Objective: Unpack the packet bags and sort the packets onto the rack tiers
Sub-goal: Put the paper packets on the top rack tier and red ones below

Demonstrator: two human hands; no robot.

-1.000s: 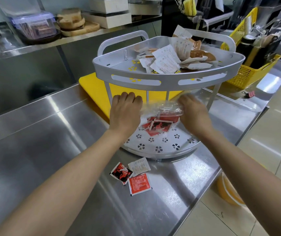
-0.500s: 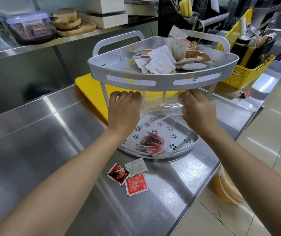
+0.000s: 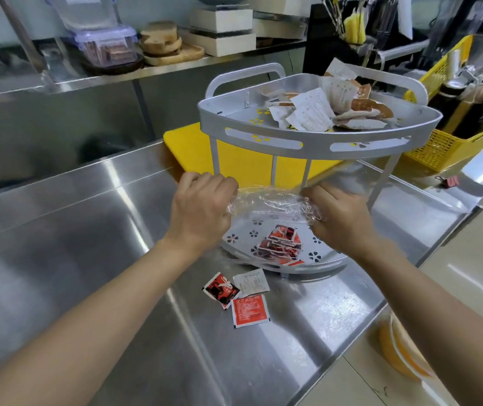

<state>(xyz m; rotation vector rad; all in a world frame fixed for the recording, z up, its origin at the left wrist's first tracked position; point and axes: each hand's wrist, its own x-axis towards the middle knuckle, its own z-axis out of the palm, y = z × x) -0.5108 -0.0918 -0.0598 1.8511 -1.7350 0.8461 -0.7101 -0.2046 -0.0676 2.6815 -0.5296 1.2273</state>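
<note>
While the left hand (image 3: 202, 209) clenches one end of a crumpled clear bag (image 3: 272, 200) at the centre of the frame, the right hand (image 3: 340, 218) clenches the other end, and the fingers of both curl round the plastic. The bag hangs stretched between them, just above the lower tier (image 3: 307, 269) of a grey two-tier rack (image 3: 214, 159). It looks empty, though the creased film makes that hard to judge. A heap of red packets (image 3: 280, 243) lies on the lower tier below the bag, toward its front rim. White and brown packets (image 3: 322, 109) are piled on the upper tier (image 3: 313, 145), in the upper right of the frame. Below the rack, in the lower middle, three loose packets lie on the steel tabletop (image 3: 88, 230): a red-and-black packet (image 3: 220, 289), a white packet (image 3: 251, 282) touching it, and a red packet (image 3: 250, 310) just beneath both. A yellow board (image 3: 193, 148) lies behind the rack, and a yellow basket (image 3: 445, 148) stands near the right edge.
</note>
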